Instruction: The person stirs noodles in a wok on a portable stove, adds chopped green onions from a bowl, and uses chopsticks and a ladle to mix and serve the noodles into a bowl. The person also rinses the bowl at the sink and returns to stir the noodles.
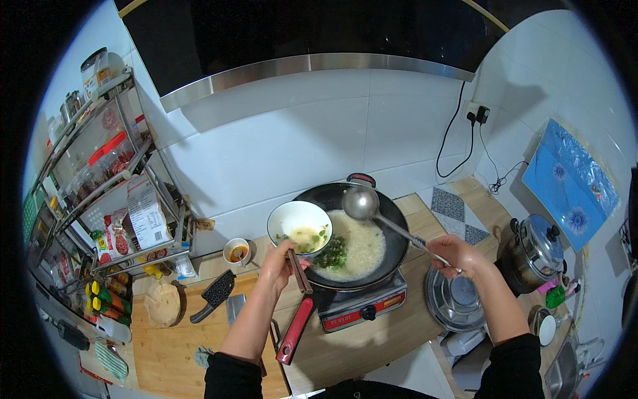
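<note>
My left hand grips a white bowl by its near side, together with a pair of brown chopsticks. Pale liquid and chopped green onion sit in the tilted bowl, which overlaps the wok's left rim. My right hand holds the handle of a metal ladle, its bowl raised over the far part of the wok. The black wok stands on a portable gas stove. Inside are pale, cloudy soup and a heap of chopped greens. The wok's red handle points toward me.
Left is a wooden cutting board with a sheathed cleaver; beyond it stands a small cup of sauce. A glass lid and a lidded pot are at the right. A metal rack holds jars. The range hood hangs above.
</note>
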The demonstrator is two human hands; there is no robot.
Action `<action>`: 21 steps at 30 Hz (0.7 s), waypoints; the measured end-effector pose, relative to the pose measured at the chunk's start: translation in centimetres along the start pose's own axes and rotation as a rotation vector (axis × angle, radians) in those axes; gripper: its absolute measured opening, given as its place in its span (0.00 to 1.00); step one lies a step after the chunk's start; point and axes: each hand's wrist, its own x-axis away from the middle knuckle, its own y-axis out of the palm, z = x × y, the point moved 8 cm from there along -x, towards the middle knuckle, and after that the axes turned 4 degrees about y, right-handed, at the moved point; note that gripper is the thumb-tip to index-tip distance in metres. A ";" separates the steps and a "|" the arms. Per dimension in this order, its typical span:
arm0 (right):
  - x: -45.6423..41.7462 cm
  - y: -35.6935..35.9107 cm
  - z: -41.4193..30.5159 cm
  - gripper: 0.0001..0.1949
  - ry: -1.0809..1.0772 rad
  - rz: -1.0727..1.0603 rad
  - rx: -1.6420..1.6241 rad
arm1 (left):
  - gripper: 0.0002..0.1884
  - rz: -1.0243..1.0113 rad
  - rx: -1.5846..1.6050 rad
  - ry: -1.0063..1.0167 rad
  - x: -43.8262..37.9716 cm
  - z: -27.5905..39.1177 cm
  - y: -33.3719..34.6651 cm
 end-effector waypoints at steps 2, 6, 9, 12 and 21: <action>-1.6 -1.7 1.6 0.12 -0.019 0.197 0.420 | 0.23 0.005 0.000 0.027 0.1 0.4 -0.1; -3.8 -3.4 3.3 0.15 -0.056 0.256 0.711 | 0.23 0.023 0.007 0.056 0.5 0.8 -0.2; -6.1 -4.7 4.0 0.17 -0.072 0.270 0.803 | 0.22 0.007 0.055 -0.001 0.5 0.5 -0.5; -8.1 -5.3 3.7 0.17 0.002 0.209 0.764 | 0.21 0.006 0.115 -0.027 0.9 0.3 -0.7; -4.4 2.1 -4.7 0.31 -0.796 0.760 1.471 | 0.22 0.031 0.060 0.065 3.0 0.7 0.4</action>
